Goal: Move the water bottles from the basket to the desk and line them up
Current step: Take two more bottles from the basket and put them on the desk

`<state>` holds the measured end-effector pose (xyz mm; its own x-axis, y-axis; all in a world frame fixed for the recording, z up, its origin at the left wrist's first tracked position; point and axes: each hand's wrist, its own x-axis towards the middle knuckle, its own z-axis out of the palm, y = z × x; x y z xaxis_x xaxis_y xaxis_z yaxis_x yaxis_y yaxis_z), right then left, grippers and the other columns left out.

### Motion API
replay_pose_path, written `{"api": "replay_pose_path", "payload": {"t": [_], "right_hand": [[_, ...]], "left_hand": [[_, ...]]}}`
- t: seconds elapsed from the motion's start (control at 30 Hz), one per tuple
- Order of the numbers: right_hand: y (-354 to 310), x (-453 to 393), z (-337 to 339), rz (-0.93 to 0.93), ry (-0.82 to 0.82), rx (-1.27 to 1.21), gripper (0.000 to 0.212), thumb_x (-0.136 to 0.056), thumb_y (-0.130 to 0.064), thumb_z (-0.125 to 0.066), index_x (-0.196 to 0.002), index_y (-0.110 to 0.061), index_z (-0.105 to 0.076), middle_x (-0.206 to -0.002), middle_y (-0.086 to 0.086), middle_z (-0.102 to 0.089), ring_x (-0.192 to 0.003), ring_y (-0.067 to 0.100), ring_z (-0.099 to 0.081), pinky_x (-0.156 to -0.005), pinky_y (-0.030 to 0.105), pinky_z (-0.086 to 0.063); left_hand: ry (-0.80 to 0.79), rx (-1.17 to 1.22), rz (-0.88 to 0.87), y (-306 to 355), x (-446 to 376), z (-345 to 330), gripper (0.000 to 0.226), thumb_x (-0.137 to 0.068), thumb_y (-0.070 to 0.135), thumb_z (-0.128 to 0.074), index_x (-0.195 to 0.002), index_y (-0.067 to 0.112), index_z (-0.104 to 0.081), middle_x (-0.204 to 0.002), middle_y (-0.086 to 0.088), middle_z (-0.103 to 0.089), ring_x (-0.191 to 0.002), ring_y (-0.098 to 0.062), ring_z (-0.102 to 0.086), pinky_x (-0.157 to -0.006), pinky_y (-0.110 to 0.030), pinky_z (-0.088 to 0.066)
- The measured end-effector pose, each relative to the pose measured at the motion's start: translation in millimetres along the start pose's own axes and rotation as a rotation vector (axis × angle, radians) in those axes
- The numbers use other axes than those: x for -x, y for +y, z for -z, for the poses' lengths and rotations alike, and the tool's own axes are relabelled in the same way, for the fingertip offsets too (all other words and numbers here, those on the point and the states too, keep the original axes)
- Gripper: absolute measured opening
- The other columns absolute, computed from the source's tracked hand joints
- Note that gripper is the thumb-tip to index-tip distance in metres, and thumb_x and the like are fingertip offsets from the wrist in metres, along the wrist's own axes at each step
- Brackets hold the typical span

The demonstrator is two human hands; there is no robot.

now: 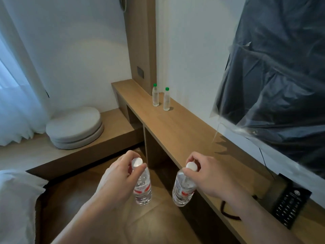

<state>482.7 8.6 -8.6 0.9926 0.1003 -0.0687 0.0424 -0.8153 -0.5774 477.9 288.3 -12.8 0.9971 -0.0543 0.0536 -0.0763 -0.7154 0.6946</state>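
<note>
We can read no text anywhere here. The two white-capped bottles [143,187] [183,188] carry labels with red marks and fine print, but the print is too blurred for us to make out a word or brand. The black card [290,203] lying on the desk [184,131] shows a small pale emblem and rows of pale dots or lettering, none of which we can decipher.
</note>
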Motion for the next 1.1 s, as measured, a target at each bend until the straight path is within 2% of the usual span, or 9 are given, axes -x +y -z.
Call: {"api": "replay_pose_path", "payload": {"t": [0.13, 0.3, 0.6, 0.83, 1.03, 1.1], "right_hand": [[-26.3, -48.2, -27.4, -0.061, 0.070, -0.046, 0.024, -0.093, -0.057, -0.070, -0.093, -0.036, -0.058, -0.088, -0.011, -0.068, -0.082, 0.009, -0.069, -0.064, 0.028, -0.065], [-44.8, -97.6, -45.9, -0.147, 0.167, -0.115, 0.021, -0.092, -0.055, -0.070, -0.091, -0.037, -0.060, -0.086, -0.011, -0.070, -0.080, 0.010, -0.069, -0.065, 0.041, -0.065], [-41.4, -208.4, -51.6, -0.243, 0.166, -0.151, 0.019, -0.093, -0.054, -0.072, -0.091, -0.039, -0.061, -0.088, -0.015, -0.071, -0.082, 0.005, -0.071, -0.065, 0.030, -0.067], [-14.1, -315.0, -48.6, -0.299, 0.180, -0.171, 0.021, -0.093, -0.053, -0.071, -0.088, -0.037, -0.060, -0.083, -0.012, -0.070, -0.078, 0.011, -0.069, -0.064, 0.040, -0.065], [7.6, -409.5, -35.7, -0.329, 0.126, -0.141, 0.020, -0.094, -0.051, -0.071, -0.091, -0.038, -0.057, -0.086, -0.012, -0.068, -0.077, 0.009, -0.065, -0.064, 0.031, -0.060], [13.6, -435.9, -31.8, -0.344, 0.120, -0.124, 0.022, -0.092, -0.055, -0.072, -0.092, -0.039, -0.056, -0.088, -0.015, -0.068, -0.080, 0.008, -0.066, -0.069, 0.034, -0.063]], "left_hand": [[-0.129, 0.038, -0.043, -41.0, -64.1, 24.9, 0.019, -0.097, 0.056, -0.061, -0.112, 0.046, -0.054, -0.104, 0.018, -0.066, -0.094, -0.007, -0.067, -0.071, -0.021, -0.054], [-0.180, 0.010, -0.120, -64.6, -142.8, 45.1, 0.024, -0.098, 0.053, -0.061, -0.116, 0.038, -0.055, -0.106, 0.015, -0.066, -0.095, -0.008, -0.066, -0.071, -0.019, -0.052], [-0.221, 0.002, -0.151, -91.3, -275.2, 47.2, 0.025, -0.098, 0.052, -0.059, -0.116, 0.036, -0.054, -0.107, 0.016, -0.064, -0.094, -0.006, -0.065, -0.067, -0.014, -0.048], [-0.225, -0.036, -0.153, -98.6, -388.2, 26.4, 0.020, -0.098, 0.052, -0.059, -0.111, 0.038, -0.054, -0.101, 0.018, -0.065, -0.089, -0.003, -0.065, -0.062, -0.012, -0.047], [-0.218, -0.098, -0.161, -99.4, -482.2, 6.5, 0.018, -0.099, 0.053, -0.057, -0.109, 0.038, -0.054, -0.096, 0.017, -0.064, -0.085, -0.002, -0.062, -0.062, -0.013, -0.042], [-0.228, -0.113, -0.151, -103.0, -510.1, 0.1, 0.020, -0.099, 0.054, -0.056, -0.110, 0.037, -0.053, -0.096, 0.015, -0.063, -0.083, -0.003, -0.061, -0.062, -0.014, -0.041]]}}
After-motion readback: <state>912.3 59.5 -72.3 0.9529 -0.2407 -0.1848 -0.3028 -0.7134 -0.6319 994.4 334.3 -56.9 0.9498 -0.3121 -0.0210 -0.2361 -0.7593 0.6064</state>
